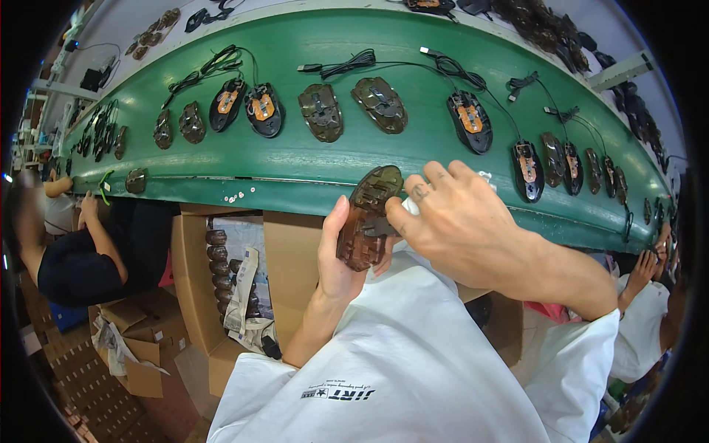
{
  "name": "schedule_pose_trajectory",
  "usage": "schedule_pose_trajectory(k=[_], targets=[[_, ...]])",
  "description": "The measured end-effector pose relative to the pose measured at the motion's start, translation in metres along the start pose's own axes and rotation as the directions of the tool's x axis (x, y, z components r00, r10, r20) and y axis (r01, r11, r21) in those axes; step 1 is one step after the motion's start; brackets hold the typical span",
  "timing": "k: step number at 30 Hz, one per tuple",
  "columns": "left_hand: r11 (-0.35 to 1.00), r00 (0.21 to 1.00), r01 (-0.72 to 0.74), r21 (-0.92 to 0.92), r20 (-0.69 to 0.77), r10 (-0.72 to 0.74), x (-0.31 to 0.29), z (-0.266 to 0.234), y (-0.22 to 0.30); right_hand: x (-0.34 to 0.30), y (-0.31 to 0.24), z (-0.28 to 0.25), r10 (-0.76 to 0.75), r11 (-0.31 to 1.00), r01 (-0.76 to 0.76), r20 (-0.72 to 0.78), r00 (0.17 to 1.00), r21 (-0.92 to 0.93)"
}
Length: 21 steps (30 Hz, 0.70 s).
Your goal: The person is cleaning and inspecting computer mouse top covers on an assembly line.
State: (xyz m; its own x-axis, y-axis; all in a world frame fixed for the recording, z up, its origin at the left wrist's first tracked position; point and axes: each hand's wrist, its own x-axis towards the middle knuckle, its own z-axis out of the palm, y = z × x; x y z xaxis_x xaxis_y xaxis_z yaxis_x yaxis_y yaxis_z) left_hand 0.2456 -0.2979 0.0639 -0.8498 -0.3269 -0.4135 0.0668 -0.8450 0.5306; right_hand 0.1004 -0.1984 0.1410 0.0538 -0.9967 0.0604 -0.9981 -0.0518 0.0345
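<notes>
My left hand grips a translucent dark brown computer mouse shell by its sides, its ribbed inner face turned up. Close against the shell's right edge, my right hand is closed on a crumpled white cloth. Bits of that white stuff show between the fingers and beyond the knuckles; most of it is hidden. Beyond my hands, on the green conveyor belt, lie two loose shells, one beside the other. An opened mouse with an orange-copper inside lies farther right, its cable coiled.
Several more opened mice and shells line the belt. Small pale bits lie at its near edge. Below stands a cardboard box with stacked shells and paper. Co-workers sit at the left and right.
</notes>
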Motion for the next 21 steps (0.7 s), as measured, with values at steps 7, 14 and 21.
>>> schedule_pose_trajectory(k=[7,14,21], targets=[[0.996,1.000,-0.014,-0.091,0.018,0.016,-0.002,0.002,0.001,-0.001,-0.006,-0.009,0.065,0.998,-0.065,0.025,0.998,-0.013],[0.991,0.982,-0.027,-0.130,0.183,0.051,0.001,-0.009,-0.005,0.000,-0.007,-0.013,0.079,0.996,-0.081,0.076,0.994,0.030],[0.991,0.991,-0.057,-0.120,0.111,0.070,-0.004,-0.001,-0.002,0.001,-0.012,-0.014,0.097,0.993,-0.101,0.068,0.993,0.053]])
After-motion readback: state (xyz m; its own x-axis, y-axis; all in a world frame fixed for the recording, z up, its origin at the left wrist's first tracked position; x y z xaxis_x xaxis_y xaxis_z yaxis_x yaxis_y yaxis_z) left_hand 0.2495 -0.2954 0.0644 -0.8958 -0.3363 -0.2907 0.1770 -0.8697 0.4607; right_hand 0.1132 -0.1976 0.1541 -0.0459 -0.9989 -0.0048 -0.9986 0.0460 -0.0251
